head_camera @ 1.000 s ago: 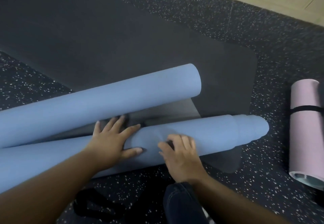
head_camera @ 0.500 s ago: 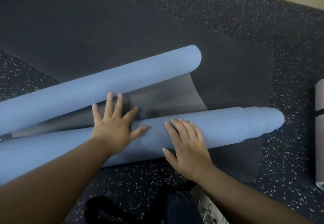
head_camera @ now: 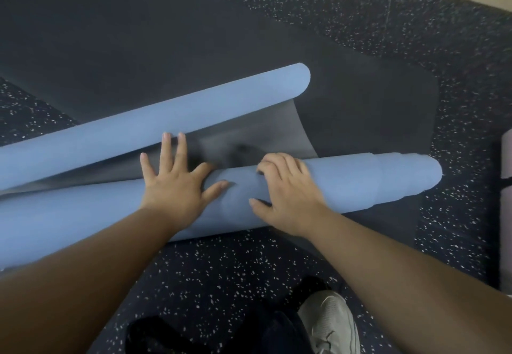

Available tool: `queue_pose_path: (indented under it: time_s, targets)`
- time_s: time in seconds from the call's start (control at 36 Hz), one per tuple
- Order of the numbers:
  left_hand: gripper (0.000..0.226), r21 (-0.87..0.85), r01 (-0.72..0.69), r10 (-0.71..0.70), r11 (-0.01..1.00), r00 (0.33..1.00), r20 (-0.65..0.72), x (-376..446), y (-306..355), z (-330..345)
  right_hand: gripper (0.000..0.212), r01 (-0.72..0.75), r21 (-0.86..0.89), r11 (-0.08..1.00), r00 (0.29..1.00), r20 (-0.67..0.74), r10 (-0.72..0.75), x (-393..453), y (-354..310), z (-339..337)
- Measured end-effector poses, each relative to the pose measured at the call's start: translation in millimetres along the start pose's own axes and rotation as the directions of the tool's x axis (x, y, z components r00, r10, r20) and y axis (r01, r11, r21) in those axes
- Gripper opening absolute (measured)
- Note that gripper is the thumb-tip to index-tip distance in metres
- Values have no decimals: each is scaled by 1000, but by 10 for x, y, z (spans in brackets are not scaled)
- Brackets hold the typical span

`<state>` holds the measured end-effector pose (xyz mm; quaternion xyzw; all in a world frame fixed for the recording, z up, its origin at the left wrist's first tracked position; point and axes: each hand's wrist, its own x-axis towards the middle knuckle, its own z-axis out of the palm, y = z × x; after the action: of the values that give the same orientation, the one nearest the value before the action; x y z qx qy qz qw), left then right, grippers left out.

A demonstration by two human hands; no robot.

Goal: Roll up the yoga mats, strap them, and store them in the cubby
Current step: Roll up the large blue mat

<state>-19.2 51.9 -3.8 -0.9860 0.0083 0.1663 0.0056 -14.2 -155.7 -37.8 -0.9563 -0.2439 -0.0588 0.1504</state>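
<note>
While my left hand (head_camera: 173, 187) lies flat with fingers spread on the blue yoga mat (head_camera: 346, 184) and my right hand (head_camera: 285, 190) curls its fingers over the roll's crown, the mat sits on the speckled floor (head_camera: 221, 270) just ahead of my knees. It looks soft, springy and grippy, likely to loosen if released, so I'd hold mid-roll from above. Its long axis runs from eight to three o'clock, with the stepped end at three and the far loose end curling back at eleven.

No readable text, labels, brands or numbers on anything in view
</note>
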Motion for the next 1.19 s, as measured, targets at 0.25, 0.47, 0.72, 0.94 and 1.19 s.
queue_pose_path:
  time_s: [0.25, 0.47, 0.72, 0.94, 1.19]
  targets:
    - [85, -100, 30, -28, 995, 999, 20, 79, 30, -58, 45, 22, -30, 999, 991, -131, -25, -144, -44, 71]
    - [74, -116, 71, -71, 991, 997, 8, 228, 29, -108, 120, -9, -259, 966, 985, 165, 54, -135, -18, 63]
    - [127, 90, 11, -12, 996, 1000, 18, 111, 7, -2, 126, -13, -400, 916, 902, 391, 183, 339, -21, -118]
    - [128, 196, -79, 55, 977, 991, 124, 258, -68, -125, 114, 43, -338, 940, 889, 442, 118, 483, 23, -176]
    - [112, 272, -195, 173, 942, 979, 104, 159, -28, -221, 104, 82, -342, 936, 901, 426, 76, 344, -31, -228]
